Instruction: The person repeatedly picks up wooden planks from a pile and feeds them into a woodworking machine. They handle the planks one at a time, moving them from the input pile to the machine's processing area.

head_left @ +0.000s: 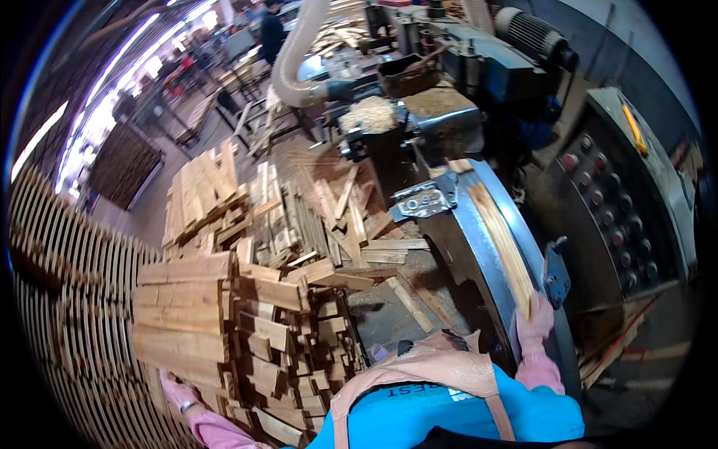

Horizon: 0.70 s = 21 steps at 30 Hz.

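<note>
On the machine's metal bed point(490, 243) lies a long, narrow wooden board point(501, 243), pointing away from me. My right hand point(534, 320) is closed on its near end. Farther along the bed, a short piece of wood point(461, 165) shows ahead of the board at the machine's infeed. Down at the left, my left hand point(179, 392) rests against the near side of a stack of planks point(181, 314). Its fingers look stretched out along the wood, partly hard to make out.
Loose offcuts point(348, 206) cover the floor beside the machine. A control panel point(609, 202) with several buttons stands at the right, a yellow tool point(635, 129) on top. A dust hose point(299, 56) rises ahead. Slatted wood stacks point(67, 299) line the left.
</note>
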Available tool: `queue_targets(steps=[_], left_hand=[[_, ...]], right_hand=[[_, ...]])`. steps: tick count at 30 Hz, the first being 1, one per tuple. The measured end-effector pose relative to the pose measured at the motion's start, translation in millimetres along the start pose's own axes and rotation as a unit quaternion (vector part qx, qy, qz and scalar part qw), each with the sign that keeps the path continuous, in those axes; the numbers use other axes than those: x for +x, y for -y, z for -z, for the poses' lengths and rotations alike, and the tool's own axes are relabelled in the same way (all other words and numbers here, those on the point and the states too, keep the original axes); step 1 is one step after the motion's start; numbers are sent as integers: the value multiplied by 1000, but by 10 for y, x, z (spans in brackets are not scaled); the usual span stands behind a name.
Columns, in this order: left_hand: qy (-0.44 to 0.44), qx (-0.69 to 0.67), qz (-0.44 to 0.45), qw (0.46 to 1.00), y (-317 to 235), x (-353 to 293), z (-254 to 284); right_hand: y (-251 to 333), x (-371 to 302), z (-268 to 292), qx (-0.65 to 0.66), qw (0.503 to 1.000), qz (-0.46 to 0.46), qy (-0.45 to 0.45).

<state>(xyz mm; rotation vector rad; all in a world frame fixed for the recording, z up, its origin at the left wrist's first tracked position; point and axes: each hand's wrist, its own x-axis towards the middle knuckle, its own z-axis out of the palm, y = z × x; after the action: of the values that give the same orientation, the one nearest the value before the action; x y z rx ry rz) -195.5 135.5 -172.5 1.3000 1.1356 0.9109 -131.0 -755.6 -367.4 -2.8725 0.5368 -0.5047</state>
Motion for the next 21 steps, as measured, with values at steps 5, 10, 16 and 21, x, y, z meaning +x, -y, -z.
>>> queue_targets(steps=[5,10,16,21], left_hand=[[8,29,76,997,240,471,72],[36,-32,-97,994,-494,-496,-375],[166,-87,-241,952,-790,-1890,-2190],[342,-177,-205,900,118,-3523,-3805]], right_hand=[[426,1141,-550,3,999,50,-1],[659,1798,-1157,-18,994,106,-10],[1713,2362,-1142,174,973,11,154],[2918,1412,370,358,835,414,61]])
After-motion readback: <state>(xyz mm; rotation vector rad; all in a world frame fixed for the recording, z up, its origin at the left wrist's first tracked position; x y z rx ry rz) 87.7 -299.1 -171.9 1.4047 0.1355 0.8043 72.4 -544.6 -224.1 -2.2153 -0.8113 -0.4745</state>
